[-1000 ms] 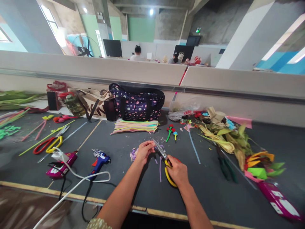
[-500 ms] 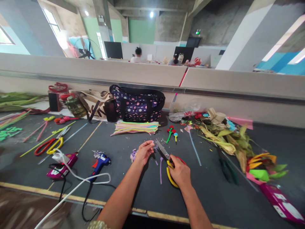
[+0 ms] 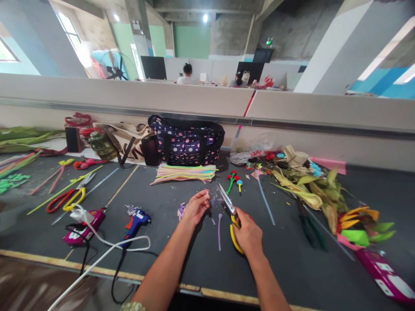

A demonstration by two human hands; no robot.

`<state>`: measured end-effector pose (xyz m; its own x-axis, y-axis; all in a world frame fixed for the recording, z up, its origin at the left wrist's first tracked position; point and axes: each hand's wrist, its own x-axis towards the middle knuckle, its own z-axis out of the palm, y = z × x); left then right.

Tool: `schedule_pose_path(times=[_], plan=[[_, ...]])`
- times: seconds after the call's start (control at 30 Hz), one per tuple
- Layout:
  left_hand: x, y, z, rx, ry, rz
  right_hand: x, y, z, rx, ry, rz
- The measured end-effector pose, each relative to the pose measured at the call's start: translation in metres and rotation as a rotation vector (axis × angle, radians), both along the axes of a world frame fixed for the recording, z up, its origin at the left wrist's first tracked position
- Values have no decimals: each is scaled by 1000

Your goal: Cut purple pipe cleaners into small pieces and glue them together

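My left hand (image 3: 197, 206) pinches a small light-purple piece of pipe cleaner (image 3: 208, 194) between thumb and fingertips. In my right hand (image 3: 248, 230) is a pair of scissors (image 3: 227, 199) with yellow and red handles; its blades point up and left, apart from the purple piece. A purple pipe cleaner (image 3: 219, 233) lies on the dark table between my hands. Purple scraps (image 3: 181, 211) sit just left of my left hand, partly hidden by it. Beyond both hands rests a bundle of pastel pipe cleaners (image 3: 184, 173).
A blue glue gun (image 3: 138, 224) with cable, a magenta device (image 3: 86, 226) and a second pair of scissors (image 3: 73, 194) lie left. A patterned bag (image 3: 191, 144) stands behind. Dried leaves (image 3: 298, 190) and green-handled pliers (image 3: 313, 231) lie right. Small red-and-green pipe-cleaner flowers (image 3: 232, 179) are ahead.
My right hand has drawn the scissors slightly right, so the blades are farther from the piece in my left hand. My left hand has barely moved.
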<state>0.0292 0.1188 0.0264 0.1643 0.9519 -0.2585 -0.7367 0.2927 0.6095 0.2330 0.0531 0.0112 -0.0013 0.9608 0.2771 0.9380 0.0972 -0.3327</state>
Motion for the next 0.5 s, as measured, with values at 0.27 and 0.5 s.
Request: schedule_pose_path(times=[0.27, 0.5], plan=[[0, 2, -5, -17, -20, 46, -3, -1, -2, 15, 14, 108], [0, 2, -3, -22, -17, 52, -4, -3, 0, 11, -3, 157]])
